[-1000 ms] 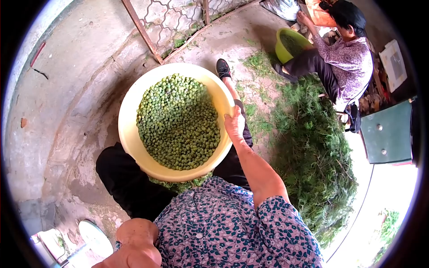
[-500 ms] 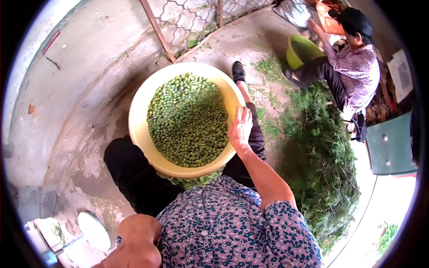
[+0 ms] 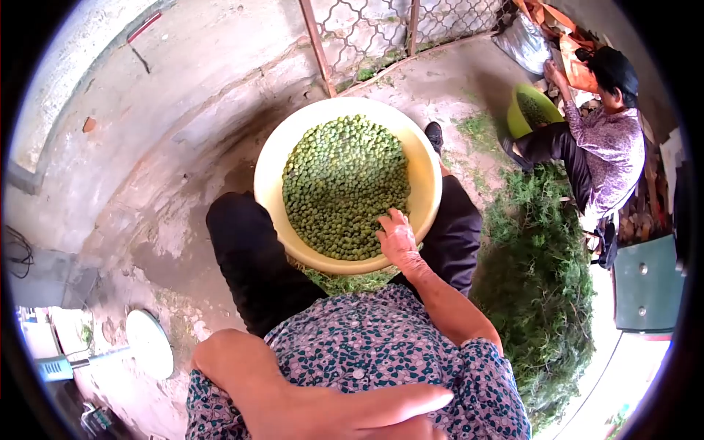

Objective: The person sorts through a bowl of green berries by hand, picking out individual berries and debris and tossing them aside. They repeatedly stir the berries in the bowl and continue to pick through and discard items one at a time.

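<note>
A large pale yellow basin (image 3: 271, 194) full of small round green fruits (image 3: 341, 187) rests between the person's knees. My right hand (image 3: 400, 238) is over the near right part of the basin, its slightly bent fingers apart at the surface of the fruits, with nothing seen in them. Low in the view, my left hand (image 3: 381, 411) lies across the front of the patterned shirt (image 3: 352, 334). One of its fingers is stretched to the right; the rest are partly cut off by the lower edge, and no object shows in it.
Cut green branches (image 3: 543, 293) lie in a heap on the right. Another person (image 3: 612, 147) sits at the upper right beside a lime-green basin (image 3: 519, 121). A metal lattice (image 3: 367, 29) is at the top, and a round white disc (image 3: 150, 345) at the lower left.
My right hand has gone from the basin's right rim to the fruits inside. My left forearm has swung across the shirt, bringing the left hand into view. The scene has shifted right with the head.
</note>
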### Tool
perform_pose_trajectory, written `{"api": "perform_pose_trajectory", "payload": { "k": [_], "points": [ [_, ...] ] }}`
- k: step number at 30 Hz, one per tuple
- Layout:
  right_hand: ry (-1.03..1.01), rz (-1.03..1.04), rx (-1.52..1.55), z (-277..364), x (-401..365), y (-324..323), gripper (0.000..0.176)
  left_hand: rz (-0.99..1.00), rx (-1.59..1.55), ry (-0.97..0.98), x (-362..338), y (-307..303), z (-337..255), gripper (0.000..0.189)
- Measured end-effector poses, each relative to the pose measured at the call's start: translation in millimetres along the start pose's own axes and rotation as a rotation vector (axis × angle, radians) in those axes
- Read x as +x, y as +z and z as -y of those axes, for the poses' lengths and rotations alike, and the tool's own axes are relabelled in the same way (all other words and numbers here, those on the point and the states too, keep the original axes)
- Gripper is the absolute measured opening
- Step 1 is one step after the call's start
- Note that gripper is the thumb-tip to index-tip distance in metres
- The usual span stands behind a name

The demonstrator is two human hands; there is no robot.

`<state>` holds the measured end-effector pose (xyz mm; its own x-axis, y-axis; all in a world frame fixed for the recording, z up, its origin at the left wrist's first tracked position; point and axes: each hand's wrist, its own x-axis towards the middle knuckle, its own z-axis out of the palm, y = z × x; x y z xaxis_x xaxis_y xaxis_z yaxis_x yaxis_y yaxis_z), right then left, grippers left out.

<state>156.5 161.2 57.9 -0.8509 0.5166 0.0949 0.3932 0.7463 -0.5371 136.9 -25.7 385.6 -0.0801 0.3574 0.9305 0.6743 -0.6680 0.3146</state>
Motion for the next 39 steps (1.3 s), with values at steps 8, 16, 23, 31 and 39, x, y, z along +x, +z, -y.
{"api": "perform_pose_trajectory", "payload": {
  "k": [8,16,23,31,39],
  "points": [
    [-0.254,0.325,0.110,57,-5,-52,0.026,0.425,0.019,-0.017,-24,21,-7,0.032],
    [-0.555,0.728,0.115,60,16,-115,0.025,0.907,0.123,-0.554,-94,-17,86,0.017],
    [-0.081,0.437,0.150,3,118,-165,0.031,1.060,0.275,-1.055,-224,-26,212,0.025],
    [-0.086,0.267,0.248,-59,153,-168,0.031,1.134,0.515,-0.999,-282,23,319,0.040],
    [-0.105,0.066,0.409,-30,167,-153,0.030,1.119,0.593,-0.748,-282,88,354,0.049]
  ]
}}
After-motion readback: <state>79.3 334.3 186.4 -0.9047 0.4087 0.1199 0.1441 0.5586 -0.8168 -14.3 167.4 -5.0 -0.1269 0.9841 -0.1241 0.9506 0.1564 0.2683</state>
